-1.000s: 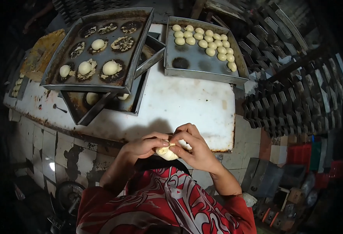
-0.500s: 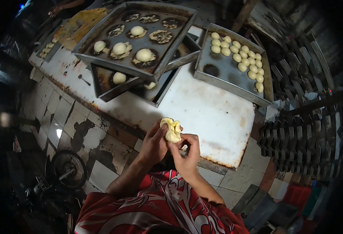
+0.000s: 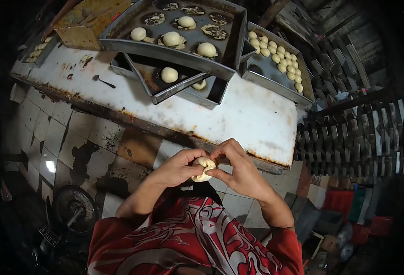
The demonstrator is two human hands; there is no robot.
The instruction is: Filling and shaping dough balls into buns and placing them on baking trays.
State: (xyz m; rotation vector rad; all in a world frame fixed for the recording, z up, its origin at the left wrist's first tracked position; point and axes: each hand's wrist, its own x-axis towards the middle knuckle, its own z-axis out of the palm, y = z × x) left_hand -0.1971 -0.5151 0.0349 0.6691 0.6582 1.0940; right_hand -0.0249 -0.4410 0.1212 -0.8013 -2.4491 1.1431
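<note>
A piece of pale yellow dough (image 3: 204, 168), folded and creased on top, is held between my two hands in front of the table's near edge. My left hand (image 3: 179, 167) curls round its left side with the thumb pressed on it. From the right, my right hand (image 3: 236, 167) pinches the dough's rim between thumb and fingers. Beyond, round dough balls (image 3: 171, 39) sit spaced out in a large metal tray (image 3: 169, 51) with dark, flaky patches. To the right, a second metal tray (image 3: 275, 88) holds several smaller dough balls (image 3: 281, 68) in close rows.
Under the large tray are more stacked trays (image 3: 179, 88) with dough balls. A spoon (image 3: 103, 81) lies on the white tabletop (image 3: 257, 114), near a stained box (image 3: 85, 27). Stacked metal pans (image 3: 353, 142) stand at right; a motorcycle wheel (image 3: 75, 211) is at lower left.
The dough's open, ruffled top has been drawn closer together. My hands now sit slightly lower and nearer my body, and the view has shifted, with the trays higher in it.
</note>
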